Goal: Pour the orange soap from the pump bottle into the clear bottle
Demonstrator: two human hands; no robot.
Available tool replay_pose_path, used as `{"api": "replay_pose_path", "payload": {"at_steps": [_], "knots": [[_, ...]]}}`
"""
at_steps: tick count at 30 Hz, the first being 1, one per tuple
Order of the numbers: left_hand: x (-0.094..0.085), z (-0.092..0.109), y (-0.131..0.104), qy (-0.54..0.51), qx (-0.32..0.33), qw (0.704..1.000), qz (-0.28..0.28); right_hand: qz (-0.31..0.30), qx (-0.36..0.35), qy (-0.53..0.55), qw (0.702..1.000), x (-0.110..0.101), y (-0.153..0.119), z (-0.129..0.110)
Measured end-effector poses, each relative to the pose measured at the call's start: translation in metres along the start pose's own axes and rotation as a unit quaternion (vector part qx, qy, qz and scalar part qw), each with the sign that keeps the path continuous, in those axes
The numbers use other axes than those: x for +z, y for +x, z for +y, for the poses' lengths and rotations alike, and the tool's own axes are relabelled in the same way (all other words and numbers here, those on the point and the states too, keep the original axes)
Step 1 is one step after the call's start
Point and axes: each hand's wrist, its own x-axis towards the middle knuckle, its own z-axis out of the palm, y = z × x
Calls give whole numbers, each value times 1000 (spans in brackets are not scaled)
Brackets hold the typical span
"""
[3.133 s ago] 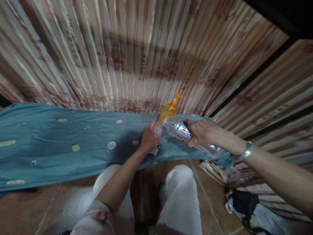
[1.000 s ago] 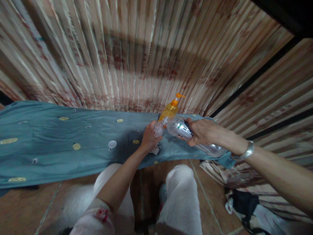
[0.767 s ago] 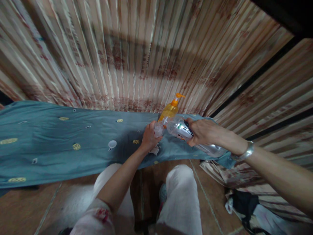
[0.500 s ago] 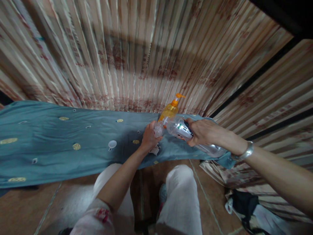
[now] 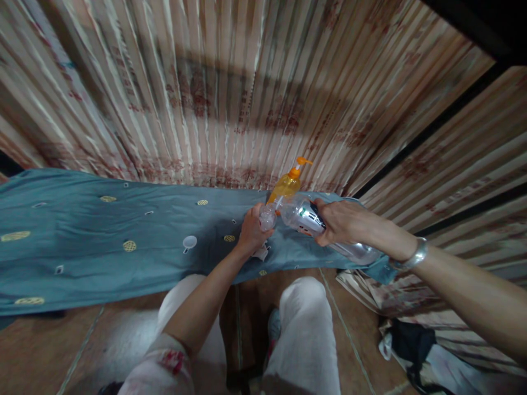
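My left hand is wrapped round a small clear container, which looks bubbly or wet inside. In my right hand is a large clear plastic bottle with a silver and black label. The bottle lies tilted almost level, its neck pointing left and its mouth right at the top of the small container. Whether liquid is flowing cannot be made out. Just behind them an orange-yellow pump bottle stands on the cloth. A small whitish thing sits below my left hand, partly hidden.
A blue-green patterned cloth covers the long narrow surface. On it, to the left, is a small white round thing. A pleated curtain hangs close behind. Dark and pale fabric items lie on the floor at right.
Both hands keep the same hold and nearly the same place. The bubbly look inside the small container seems slightly greater; otherwise only a slight shift of the view shows.
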Motion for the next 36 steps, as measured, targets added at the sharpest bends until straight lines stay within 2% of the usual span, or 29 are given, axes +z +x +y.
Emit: {"api": "replay_pose_path", "payload": {"at_steps": [20, 27, 36], "knots": [[1, -2, 0, 1, -1, 1000, -1, -8, -1, 11, 1000, 4, 4, 3], [1, -2, 0, -1, 5, 1000, 0, 10, 6, 1, 1000, 0, -1, -1], [1, -1, 1, 0, 3, 1000, -1, -4, 9, -3, 1000, -1, 0, -1]]}}
